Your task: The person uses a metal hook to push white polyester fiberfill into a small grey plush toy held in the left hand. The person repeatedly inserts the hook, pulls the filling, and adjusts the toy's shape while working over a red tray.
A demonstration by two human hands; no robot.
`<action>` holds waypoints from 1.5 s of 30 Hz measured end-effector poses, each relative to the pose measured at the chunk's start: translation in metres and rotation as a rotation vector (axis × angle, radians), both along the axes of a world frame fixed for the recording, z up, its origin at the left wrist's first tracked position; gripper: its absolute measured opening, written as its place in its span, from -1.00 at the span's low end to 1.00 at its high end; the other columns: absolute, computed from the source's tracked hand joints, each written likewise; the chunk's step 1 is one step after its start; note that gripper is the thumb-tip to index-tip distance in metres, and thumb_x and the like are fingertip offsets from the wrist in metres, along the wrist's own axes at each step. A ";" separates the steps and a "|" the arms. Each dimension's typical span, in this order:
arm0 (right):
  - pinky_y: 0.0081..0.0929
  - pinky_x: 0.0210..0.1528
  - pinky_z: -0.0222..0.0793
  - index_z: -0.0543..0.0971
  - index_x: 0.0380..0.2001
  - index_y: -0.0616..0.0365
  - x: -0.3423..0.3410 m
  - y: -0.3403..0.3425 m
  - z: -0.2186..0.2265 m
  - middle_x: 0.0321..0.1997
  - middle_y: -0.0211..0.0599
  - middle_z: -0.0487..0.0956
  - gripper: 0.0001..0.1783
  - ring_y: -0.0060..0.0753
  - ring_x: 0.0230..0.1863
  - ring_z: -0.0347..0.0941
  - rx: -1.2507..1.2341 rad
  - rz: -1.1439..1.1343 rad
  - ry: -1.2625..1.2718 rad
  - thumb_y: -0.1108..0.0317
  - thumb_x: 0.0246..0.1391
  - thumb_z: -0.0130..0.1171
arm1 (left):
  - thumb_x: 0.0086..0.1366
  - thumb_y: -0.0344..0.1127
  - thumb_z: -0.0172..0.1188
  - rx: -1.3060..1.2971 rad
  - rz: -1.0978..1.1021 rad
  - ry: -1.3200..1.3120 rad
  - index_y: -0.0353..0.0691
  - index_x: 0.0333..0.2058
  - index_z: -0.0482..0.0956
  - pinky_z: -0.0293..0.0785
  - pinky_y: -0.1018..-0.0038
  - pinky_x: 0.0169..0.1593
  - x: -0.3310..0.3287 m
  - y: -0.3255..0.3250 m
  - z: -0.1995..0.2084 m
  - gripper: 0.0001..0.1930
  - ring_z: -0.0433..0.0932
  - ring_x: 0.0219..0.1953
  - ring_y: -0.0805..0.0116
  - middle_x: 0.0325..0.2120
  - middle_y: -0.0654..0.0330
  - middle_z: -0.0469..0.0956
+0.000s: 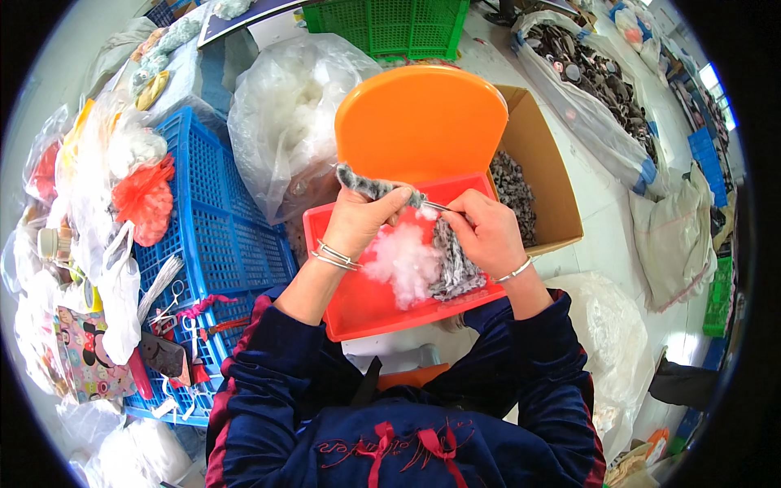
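Bright, even light fills a workroom, with panes (pixel 709 77) glowing white at far right and glare glinting off the floor (pixel 684 348) below. White stuffing (pixel 404 259) pales almost to washout; shadows are soft. Fisheye distortion bows a blue crate (pixel 236 203), details softening toward the black rim.

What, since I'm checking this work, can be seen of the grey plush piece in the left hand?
The grey plush piece is a narrow, slightly curved, furry-looking strip with darker bands. The left hand pinches it over the red tray, its free end pointing left. A thin metal tool in the right hand reaches its other end; whether it goes inside is unclear.
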State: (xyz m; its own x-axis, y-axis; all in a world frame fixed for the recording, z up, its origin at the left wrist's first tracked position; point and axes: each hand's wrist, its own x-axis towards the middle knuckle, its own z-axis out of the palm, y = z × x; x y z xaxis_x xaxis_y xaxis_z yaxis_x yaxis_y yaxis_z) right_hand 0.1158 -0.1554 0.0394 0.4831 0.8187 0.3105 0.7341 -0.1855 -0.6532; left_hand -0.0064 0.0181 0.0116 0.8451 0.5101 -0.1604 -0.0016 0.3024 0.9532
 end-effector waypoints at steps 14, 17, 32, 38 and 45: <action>-0.40 -0.45 0.36 0.52 -0.39 0.19 0.007 -0.005 0.005 -0.47 -0.22 0.49 -0.89 -0.25 -0.50 0.47 -0.031 0.001 0.102 0.40 0.05 0.23 | 0.27 -0.35 0.23 -0.145 -0.017 -0.070 -0.29 -0.28 0.59 0.37 0.64 -0.46 -0.002 0.002 -0.006 -0.86 0.45 -0.54 0.55 -0.49 0.24 0.56; -0.47 -0.47 0.33 0.52 -0.39 0.20 0.008 -0.009 0.007 -0.48 -0.24 0.47 -0.88 -0.32 -0.54 0.44 0.026 -0.028 0.056 0.44 0.02 0.25 | 0.28 -0.35 0.22 -0.238 0.070 -0.092 -0.29 -0.29 0.59 0.39 0.64 -0.45 -0.002 0.010 0.001 -0.87 0.48 -0.53 0.55 -0.49 0.25 0.57; -0.44 -0.47 0.36 0.51 -0.38 0.23 0.006 -0.009 0.005 -0.49 -0.20 0.48 -0.88 -0.25 -0.53 0.46 0.020 -0.009 0.114 0.43 0.05 0.23 | 0.27 -0.38 0.20 -0.130 0.006 -0.187 -0.29 -0.23 0.57 0.47 0.62 -0.34 -0.005 0.009 -0.001 -0.86 0.53 -0.42 0.56 -0.41 0.25 0.60; -0.42 -0.48 0.33 0.50 -0.41 0.23 0.006 -0.011 0.006 -0.54 -0.19 0.47 -0.89 -0.23 -0.53 0.46 0.008 0.003 0.137 0.44 0.06 0.22 | 0.27 -0.39 0.19 -0.249 0.005 -0.186 -0.32 -0.22 0.58 0.46 0.63 -0.37 -0.006 0.013 0.002 -0.85 0.51 -0.45 0.56 -0.42 0.26 0.58; -0.38 -0.47 0.33 0.50 -0.44 0.22 0.004 -0.009 0.005 -0.52 -0.19 0.48 -0.90 -0.19 -0.53 0.45 0.041 0.010 0.085 0.46 0.04 0.23 | 0.25 -0.34 0.25 -0.226 -0.018 -0.129 -0.29 -0.26 0.60 0.42 0.65 -0.43 -0.005 0.008 0.001 -0.85 0.48 -0.51 0.58 -0.48 0.27 0.57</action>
